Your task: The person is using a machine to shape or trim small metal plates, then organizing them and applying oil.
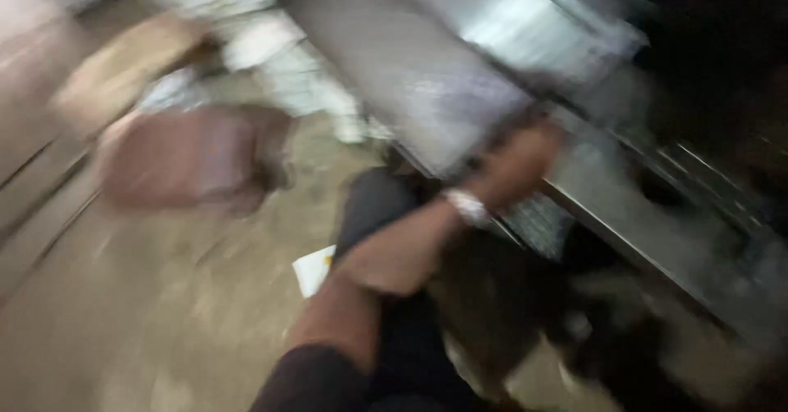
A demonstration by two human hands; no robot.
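Metal sheet (427,67), grey and shiny, lies slanted across the floor (164,313). One hand (517,166), watch at the wrist, rests on its lower edge, probably steadying it; blur hides the grip and which hand.

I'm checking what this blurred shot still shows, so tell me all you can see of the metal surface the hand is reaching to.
The metal surface looks like a long, grey, shiny sheet or panel, running diagonally from the top middle down toward the right edge. Light glints on its upper part; a darker band and thin rails lie along its right side. One hand, with a pale wristband, rests on or at its lower edge; the blur hides whether it grips. Which hand it is cannot be told. The floor lies below it.
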